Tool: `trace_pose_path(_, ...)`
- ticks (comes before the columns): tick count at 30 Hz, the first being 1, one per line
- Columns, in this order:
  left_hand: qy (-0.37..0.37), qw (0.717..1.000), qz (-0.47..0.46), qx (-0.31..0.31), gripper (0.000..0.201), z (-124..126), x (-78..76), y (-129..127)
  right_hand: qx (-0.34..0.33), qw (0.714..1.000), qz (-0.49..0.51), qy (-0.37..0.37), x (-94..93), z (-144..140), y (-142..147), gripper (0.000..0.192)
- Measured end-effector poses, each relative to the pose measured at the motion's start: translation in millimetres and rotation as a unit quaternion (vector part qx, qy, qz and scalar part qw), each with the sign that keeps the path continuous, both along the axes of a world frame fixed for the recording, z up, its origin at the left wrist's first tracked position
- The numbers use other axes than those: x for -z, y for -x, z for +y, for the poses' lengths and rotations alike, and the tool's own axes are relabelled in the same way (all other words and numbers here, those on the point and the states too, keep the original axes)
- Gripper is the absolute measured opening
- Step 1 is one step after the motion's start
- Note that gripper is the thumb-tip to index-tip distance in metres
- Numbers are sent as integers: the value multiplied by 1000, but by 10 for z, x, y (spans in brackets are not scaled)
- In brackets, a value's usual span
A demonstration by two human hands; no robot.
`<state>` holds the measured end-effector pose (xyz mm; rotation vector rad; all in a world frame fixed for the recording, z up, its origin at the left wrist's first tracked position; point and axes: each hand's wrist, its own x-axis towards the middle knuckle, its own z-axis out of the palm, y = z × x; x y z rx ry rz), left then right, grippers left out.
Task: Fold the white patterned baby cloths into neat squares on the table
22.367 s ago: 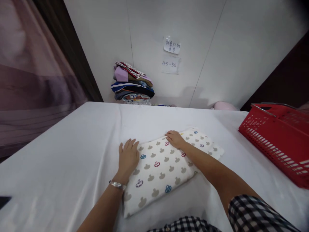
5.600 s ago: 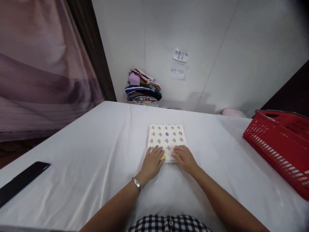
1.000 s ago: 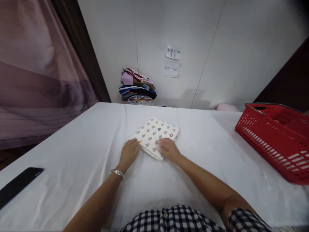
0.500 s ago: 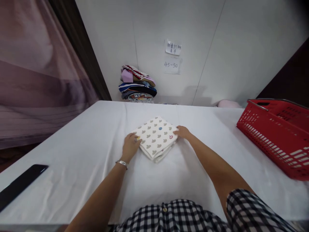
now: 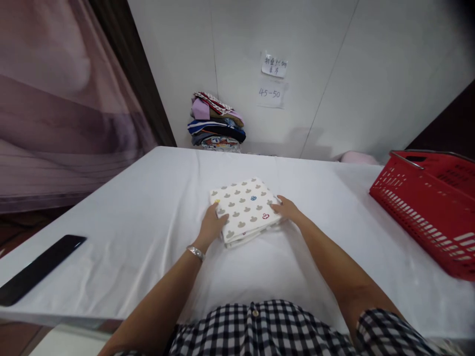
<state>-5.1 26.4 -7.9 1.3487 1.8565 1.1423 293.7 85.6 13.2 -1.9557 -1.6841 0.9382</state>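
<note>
I see left hand [image 5: 211, 225] and right hand [image 5: 288, 208] clasping folded mushroom-print cloth [image 5: 245, 206] between tabletop [image 5: 326, 198]'s far and near edges.

The one camera sits on my head and looks forward and down, so my checked shirt [image 5: 260, 331] fills the bottom edge, close to the lens, and my forearms [image 5: 163, 296] run inward from below. My left hand [image 5: 212, 226] and right hand [image 5: 288, 208] come near the middle, either side of the folded cloth [image 5: 245, 207]. Beyond them I see across the white tabletop [image 5: 148, 212] to its far edge, with the pale wall [image 5: 315, 49] roughly facing me farther back. The left border cuts off the pink curtain [image 5: 48, 113], the right one the red basket [image 5: 441, 198].
</note>
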Motion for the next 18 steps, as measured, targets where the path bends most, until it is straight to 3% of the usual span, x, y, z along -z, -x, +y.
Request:
trace_pose_path(4,1,1000,10,1,58,21,-9,-62,-3,994,106,-20,-9,50,50,63)
trace_pose_path(8,-8,999,-3,32,55,245,-11,-161,84,974,196,-73,71,-63,-92,69)
trace_pose_path(11,-8,998,8,61,53,421,-3,-277,100,985,122,-76,151,-154,-233,61)
trace_pose_path(14,3,997,14,70,52,498,13,-327,67,995,-2,-77,180,-240,-305,54)
trace_pose_path(16,11,998,2,69,53,475,24,-310,41,989,-75,-117,166,-306,-288,51)
trace_pose_path(18,17,998,-12,63,55,402,27,-276,-2,972,-120,-202,138,-382,-205,44)
